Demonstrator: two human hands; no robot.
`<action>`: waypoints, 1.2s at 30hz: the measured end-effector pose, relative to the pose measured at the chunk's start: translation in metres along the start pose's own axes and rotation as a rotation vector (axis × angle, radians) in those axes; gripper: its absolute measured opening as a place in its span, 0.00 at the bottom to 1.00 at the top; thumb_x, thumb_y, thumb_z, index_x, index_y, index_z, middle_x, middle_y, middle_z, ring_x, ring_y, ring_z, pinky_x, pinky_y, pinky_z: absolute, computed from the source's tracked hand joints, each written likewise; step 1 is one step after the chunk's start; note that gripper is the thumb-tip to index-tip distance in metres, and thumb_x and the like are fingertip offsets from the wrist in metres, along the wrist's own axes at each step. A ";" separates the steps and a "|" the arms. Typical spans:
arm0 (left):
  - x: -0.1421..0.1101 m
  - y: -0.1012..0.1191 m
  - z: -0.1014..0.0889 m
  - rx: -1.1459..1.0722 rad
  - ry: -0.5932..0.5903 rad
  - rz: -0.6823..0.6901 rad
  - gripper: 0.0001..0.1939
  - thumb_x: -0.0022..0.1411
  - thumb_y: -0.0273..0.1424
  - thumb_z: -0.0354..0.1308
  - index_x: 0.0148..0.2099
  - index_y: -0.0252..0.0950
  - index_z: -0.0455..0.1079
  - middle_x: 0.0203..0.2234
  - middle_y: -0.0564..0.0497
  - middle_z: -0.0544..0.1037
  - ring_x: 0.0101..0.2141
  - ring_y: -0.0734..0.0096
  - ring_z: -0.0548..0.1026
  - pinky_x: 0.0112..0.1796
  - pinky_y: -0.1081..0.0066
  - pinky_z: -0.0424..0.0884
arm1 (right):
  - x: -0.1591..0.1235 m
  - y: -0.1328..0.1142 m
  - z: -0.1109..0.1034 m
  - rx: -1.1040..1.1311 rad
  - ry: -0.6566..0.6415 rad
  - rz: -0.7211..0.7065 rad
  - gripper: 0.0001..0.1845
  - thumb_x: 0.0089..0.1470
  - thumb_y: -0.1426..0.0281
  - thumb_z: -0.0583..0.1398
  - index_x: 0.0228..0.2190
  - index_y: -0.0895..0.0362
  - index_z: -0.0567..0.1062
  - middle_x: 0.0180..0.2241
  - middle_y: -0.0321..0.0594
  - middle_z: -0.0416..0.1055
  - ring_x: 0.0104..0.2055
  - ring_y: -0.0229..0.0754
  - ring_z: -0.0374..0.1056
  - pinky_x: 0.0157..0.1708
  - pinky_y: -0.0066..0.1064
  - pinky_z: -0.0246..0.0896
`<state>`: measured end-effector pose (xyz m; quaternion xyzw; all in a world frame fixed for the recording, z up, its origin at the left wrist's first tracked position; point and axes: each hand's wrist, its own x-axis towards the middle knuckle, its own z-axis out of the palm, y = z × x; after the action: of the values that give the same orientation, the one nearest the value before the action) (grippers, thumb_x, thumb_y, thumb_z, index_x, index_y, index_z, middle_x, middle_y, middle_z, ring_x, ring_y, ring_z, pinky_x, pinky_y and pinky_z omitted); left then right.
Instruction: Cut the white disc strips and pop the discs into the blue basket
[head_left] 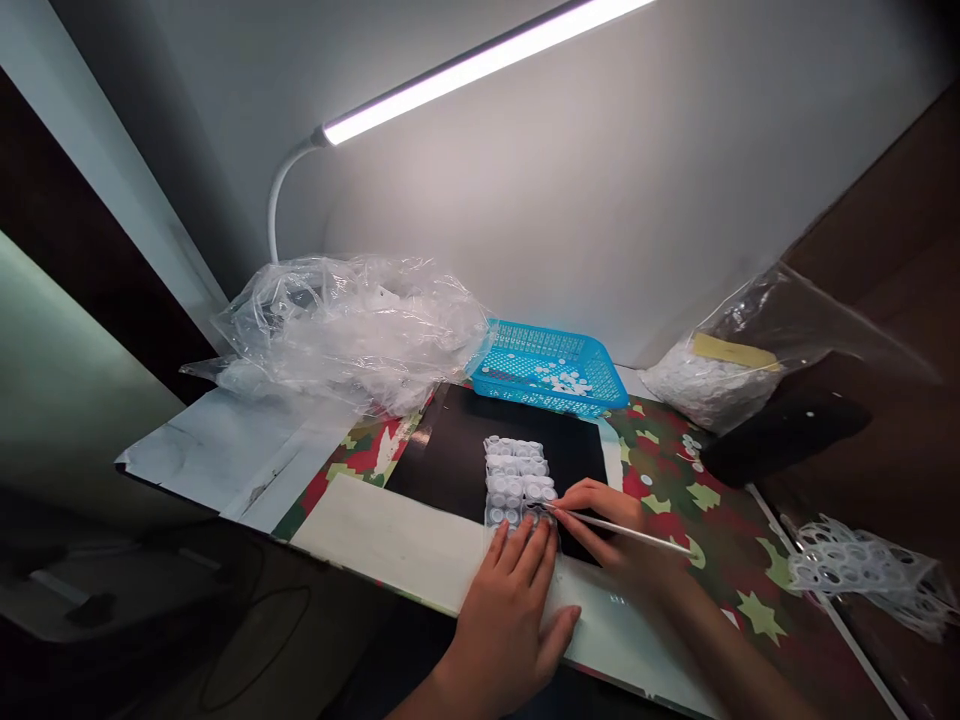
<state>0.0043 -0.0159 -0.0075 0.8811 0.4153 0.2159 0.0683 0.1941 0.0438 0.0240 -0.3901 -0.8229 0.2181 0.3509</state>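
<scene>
Rows of small round white plastic pieces point(516, 465) lie on a black mat point(442, 450) at the middle of the table. My left hand point(514, 600) rests flat over the near end of the rows, fingers stretched forward and thumb out to the side. Pinched in my right hand point(604, 520) is a thin white stick-like tool point(637, 532). Its tip meets the pieces just ahead of my left fingertips; what the tip touches is too small to make out. My left fingers hide the nearest pieces.
Behind the mat stands a blue plastic basket point(607, 385) holding loose white discs. Clear plastic bags point(352, 330) are heaped at the left, beneath a lit lamp point(480, 70). A bag of white pieces point(697, 380) sits at the right, and a pierced white plastic sheet point(862, 570) lies near the right edge.
</scene>
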 end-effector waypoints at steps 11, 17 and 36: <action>-0.011 -0.005 -0.007 0.062 0.100 -0.004 0.27 0.66 0.42 0.45 0.63 0.35 0.56 0.60 0.49 0.61 0.59 0.61 0.58 0.58 0.58 0.57 | 0.020 -0.001 0.011 0.189 -0.109 0.130 0.06 0.57 0.68 0.59 0.33 0.57 0.75 0.33 0.40 0.75 0.35 0.40 0.72 0.36 0.29 0.67; -0.017 -0.005 -0.007 0.104 0.147 -0.055 0.26 0.65 0.42 0.47 0.61 0.35 0.60 0.59 0.49 0.63 0.58 0.59 0.60 0.55 0.61 0.63 | 0.012 0.004 0.014 0.212 -0.110 0.044 0.04 0.57 0.72 0.58 0.35 0.56 0.74 0.34 0.40 0.74 0.37 0.40 0.71 0.38 0.30 0.67; -0.016 -0.004 -0.003 0.072 0.065 -0.049 0.27 0.63 0.36 0.49 0.62 0.29 0.56 0.61 0.36 0.57 0.60 0.51 0.55 0.55 0.56 0.63 | 0.018 0.002 0.021 -0.496 0.035 -0.497 0.10 0.58 0.77 0.55 0.41 0.58 0.74 0.36 0.42 0.78 0.38 0.44 0.71 0.37 0.36 0.66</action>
<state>-0.0092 -0.0262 -0.0108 0.8650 0.4463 0.2277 0.0281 0.1709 0.0569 0.0162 -0.2548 -0.9145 -0.0870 0.3019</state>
